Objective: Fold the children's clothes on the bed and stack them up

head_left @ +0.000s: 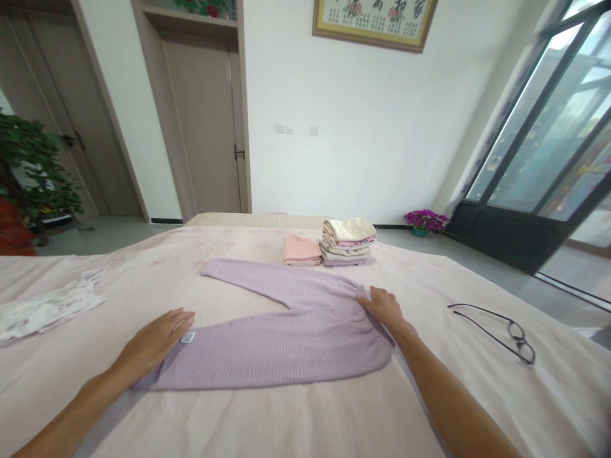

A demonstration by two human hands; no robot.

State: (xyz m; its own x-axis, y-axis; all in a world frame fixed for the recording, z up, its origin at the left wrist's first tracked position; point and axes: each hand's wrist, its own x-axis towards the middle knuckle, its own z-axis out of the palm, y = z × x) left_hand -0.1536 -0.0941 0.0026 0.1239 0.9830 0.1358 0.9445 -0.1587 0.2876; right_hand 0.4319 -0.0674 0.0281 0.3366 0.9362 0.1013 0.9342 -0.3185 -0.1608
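A pair of lilac ribbed trousers [305, 340] lies spread on the bed, legs to the left and gathered waistband to the right. My left hand [162, 337] rests flat over the end of the nearer leg, its fingers stretched out beside a small white label [188, 337]. At the waistband, my right hand [384, 308] has its fingers bent in on the fabric, gripping the edge. The farther leg reaches out to the upper left, touched by neither hand. Parts of the near cuff are hidden under my left hand and wrist.
Beyond the trousers are a folded pink garment [301, 248] and a stack of folded clothes [347, 242]. Black-framed glasses [515, 337] lie at the right on the pink bedsheet [238, 423]. A white patterned garment [52, 305] lies at the left.
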